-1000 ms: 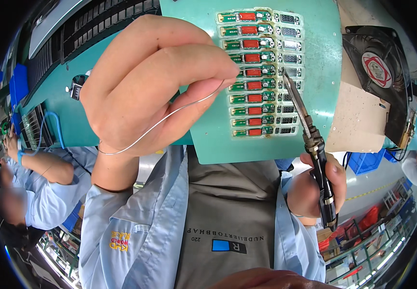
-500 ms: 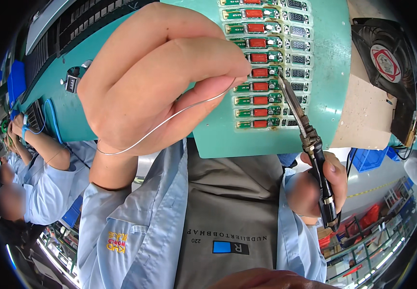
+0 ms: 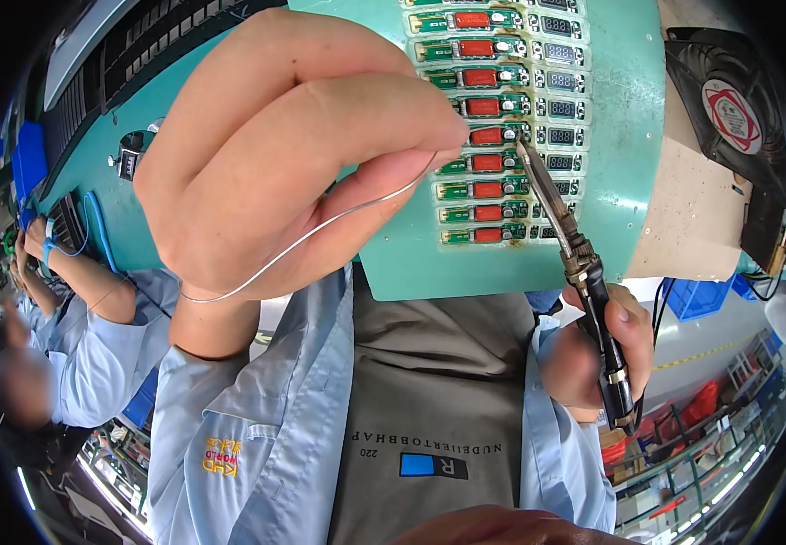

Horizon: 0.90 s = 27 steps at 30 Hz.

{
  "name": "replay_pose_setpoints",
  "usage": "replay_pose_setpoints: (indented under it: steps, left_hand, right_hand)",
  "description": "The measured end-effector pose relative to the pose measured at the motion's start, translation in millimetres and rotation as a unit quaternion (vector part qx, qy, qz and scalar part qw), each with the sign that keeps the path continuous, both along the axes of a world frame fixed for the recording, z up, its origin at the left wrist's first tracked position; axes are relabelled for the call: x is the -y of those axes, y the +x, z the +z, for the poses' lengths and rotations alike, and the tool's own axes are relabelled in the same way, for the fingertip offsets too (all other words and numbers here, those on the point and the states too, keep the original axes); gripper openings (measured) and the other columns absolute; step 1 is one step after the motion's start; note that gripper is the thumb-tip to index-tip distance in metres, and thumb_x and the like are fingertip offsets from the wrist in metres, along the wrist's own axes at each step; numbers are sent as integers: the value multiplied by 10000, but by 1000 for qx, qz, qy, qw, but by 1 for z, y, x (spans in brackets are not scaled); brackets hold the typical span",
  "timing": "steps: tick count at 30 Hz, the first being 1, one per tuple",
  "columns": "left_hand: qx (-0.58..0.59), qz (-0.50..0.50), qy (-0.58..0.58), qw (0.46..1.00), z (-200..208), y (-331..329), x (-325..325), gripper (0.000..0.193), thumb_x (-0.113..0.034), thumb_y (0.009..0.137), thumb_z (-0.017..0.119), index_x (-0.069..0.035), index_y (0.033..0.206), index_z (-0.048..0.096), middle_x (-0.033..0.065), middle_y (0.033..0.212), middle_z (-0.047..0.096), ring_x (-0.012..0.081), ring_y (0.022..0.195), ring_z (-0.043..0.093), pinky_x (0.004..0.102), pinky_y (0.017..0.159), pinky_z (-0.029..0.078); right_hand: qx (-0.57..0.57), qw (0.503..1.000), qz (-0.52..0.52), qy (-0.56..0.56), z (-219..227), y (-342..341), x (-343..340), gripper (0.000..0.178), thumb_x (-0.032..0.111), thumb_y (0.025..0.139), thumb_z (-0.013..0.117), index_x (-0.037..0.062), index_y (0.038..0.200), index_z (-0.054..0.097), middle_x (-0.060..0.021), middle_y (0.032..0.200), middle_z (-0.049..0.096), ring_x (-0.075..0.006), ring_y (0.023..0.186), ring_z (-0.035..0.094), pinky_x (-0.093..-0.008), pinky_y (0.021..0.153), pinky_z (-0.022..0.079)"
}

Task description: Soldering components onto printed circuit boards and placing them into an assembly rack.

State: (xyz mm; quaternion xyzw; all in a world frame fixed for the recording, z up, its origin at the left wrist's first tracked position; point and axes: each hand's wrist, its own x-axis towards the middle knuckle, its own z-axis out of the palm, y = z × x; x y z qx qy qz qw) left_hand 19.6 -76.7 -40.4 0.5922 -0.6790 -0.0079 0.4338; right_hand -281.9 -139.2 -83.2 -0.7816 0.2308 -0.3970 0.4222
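Between the thumb and forefinger of my left hand (image 3: pixel 293 154) is pinched a thin strand of solder wire (image 3: pixel 306 234), which curves back under the palm to the wrist. That hand hovers over the left side of a green board holder (image 3: pixel 420 268). A column of small green circuit boards (image 3: pixel 486 163), each with a red block, sits in the holder, paired with small display modules (image 3: pixel 560 136). My right hand (image 3: pixel 627 336) grips a soldering iron (image 3: pixel 583 263) by its black handle. Its tip meets the right end of one board, close to my left fingertips.
A black fan (image 3: pixel 729 118) stands at the right of the green holder. On the left lie a small counter (image 3: pixel 129 156) and a black rack (image 3: pixel 152 54). Blue bins (image 3: pixel 694 298) stand beyond the right edge. Another person in a light blue sleeve (image 3: pixel 98 363) works at the left.
The iron's tip has shifted very slightly left and up along the board. My left hand, still pinching the solder wire, has drifted a little left.
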Motion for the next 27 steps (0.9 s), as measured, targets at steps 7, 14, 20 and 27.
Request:
replay_pose_setpoints:
  steps: [7,14,20,27]
  left_hand:
    - [-2,-4,-4,1000,-2,-1,3,231,24,704,821,-8,919,744,135,917,703,193,765,649,268,654,511]
    - [-28,-1,-11,1000,-8,-4,6,224,23,704,817,-9,915,746,134,909,705,190,754,645,265,647,504]
    - [-26,-13,-12,1000,-9,-3,9,219,24,705,815,-6,911,745,135,905,707,191,745,644,263,643,504]
    - [-16,-4,-25,1000,-7,-1,4,216,14,706,816,-4,909,744,134,903,707,193,745,647,263,644,508]
  right_hand:
    - [-35,999,12,-25,1,-2,3,437,316,976,724,5,1261,610,-214,941,717,-256,757,682,-331,688,518]
    - [-44,999,17,-22,1,-2,4,441,335,1006,687,5,1284,600,-222,942,729,-248,765,693,-315,685,507]
    - [-36,999,16,-30,-1,-1,4,442,325,1007,684,0,1292,593,-222,942,725,-253,762,694,-319,684,513]
    - [-12,999,6,-35,-5,-6,3,468,344,1001,701,1,1299,587,-223,961,704,-263,760,698,-333,701,527]
